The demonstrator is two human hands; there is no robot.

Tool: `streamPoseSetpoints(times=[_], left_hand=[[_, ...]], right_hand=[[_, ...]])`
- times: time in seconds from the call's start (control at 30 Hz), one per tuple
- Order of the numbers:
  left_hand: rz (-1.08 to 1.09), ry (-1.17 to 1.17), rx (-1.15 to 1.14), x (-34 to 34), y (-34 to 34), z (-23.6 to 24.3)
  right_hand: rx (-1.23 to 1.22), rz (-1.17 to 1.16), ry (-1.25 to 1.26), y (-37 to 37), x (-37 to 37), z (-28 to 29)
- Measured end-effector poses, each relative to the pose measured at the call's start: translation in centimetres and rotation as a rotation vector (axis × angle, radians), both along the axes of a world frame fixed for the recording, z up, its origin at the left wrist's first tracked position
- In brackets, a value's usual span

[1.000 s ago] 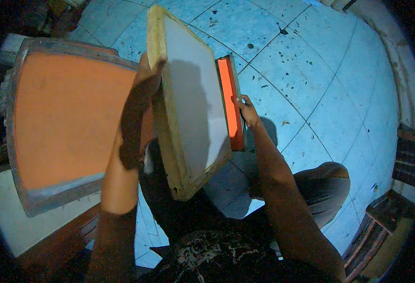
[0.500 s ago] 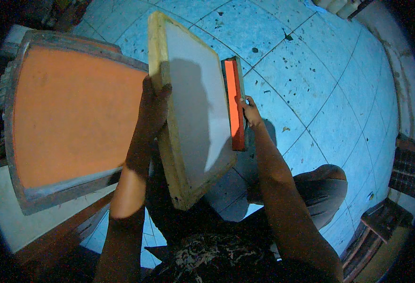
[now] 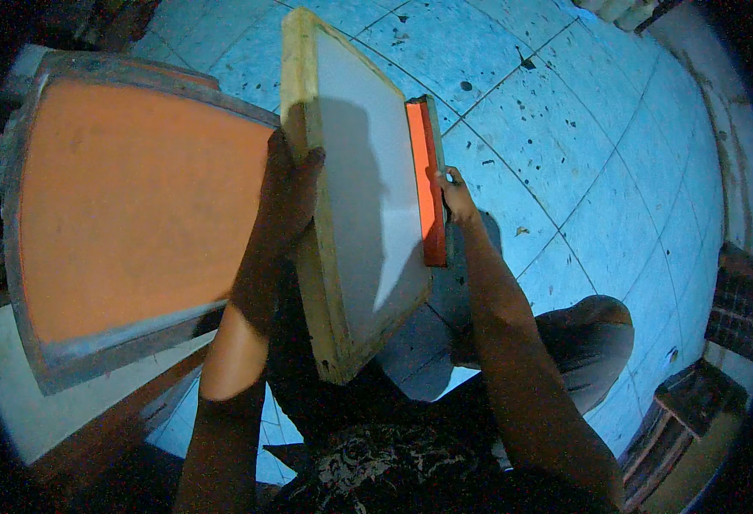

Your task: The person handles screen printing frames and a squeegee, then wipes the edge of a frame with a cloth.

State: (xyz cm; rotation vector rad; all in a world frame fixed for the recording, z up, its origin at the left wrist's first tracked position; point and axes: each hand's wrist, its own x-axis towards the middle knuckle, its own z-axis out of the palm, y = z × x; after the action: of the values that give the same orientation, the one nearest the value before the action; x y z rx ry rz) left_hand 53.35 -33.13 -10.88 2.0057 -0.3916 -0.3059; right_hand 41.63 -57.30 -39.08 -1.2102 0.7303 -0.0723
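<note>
1. In the head view, clasps with the left hand (image 3: pixel 291 197) the left side bar of a rectangular, yellowish wooden-framed, whitish-faced screen (image 3: pixel 359 201); curls around the bar, spread only as wide as the wood (mostly dark with shade, so cannot tell every finger's place).
2. Holds the screen raised before the body on a steep tilt, with a broad grey shadow across the whitish face.
3. Grips with the right hand (image 3: pixel 457 199) the outer long edge of a narrow, straight, orange-faced, grey-edged tool (image 3: pixel 429 199); brings thumb and fingers nearly together on that edge.
4. Has the tool lengthwise alongside the screen's right edge; cannot tell whether touching or just apart.
5. Shows at the left, beside the left forearm (image 3: pixel 238 347), a large, flat, grey-framed orange panel (image 3: pixel 145 214), partly over a pale, flat slab (image 3: pixel 4 368).
6. Shows beyond the tool a light blue, dark-speckled tiled floor (image 3: pixel 591 171), and at the lower right a bent, dark-trousered knee (image 3: pixel 589 343).
</note>
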Motion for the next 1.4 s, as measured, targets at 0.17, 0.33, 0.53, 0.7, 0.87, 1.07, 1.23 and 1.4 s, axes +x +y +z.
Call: streamPoseSetpoints(times=[0.17, 0.33, 0.53, 0.7, 0.87, 1.07, 1.23, 1.4], left_hand=[[0.040, 0.041, 0.047, -0.6, 0.2, -0.4], [0.033, 0.006, 0.034, -0.8, 0.1, -0.6], [0.056, 0.082, 0.035, -0.8, -0.3, -0.5], [0.051, 0.055, -0.012, -1.1, -0.1, -0.3], [0.015, 0.018, -0.001, -0.8, 0.0, -0.4], [-0.027, 0.052, -0.104, -1.1, -0.4, -0.3], [-0.012, 0.074, -0.116, -1.1, -0.9, -1.3], [-0.031, 0.212, -0.224, -1.2, -1.4, -3.5]], right_hand=[[-0.003, -0.002, 0.042, -0.3, 0.0, 1.1], [-0.001, 0.000, 0.033, -0.2, -0.2, 1.7], [0.006, -0.050, 0.022, 0.3, -0.1, 1.9], [-0.020, 0.000, 0.025, 0.1, 0.0, 2.2], [-0.046, -0.003, -0.032, 0.1, 0.3, 2.1], [-0.047, -0.031, -0.111, 0.6, 0.0, 3.0], [-0.083, -0.059, -0.129, -0.2, -0.7, 5.0], [-0.147, -0.069, -0.025, -2.0, -1.8, 5.7]])
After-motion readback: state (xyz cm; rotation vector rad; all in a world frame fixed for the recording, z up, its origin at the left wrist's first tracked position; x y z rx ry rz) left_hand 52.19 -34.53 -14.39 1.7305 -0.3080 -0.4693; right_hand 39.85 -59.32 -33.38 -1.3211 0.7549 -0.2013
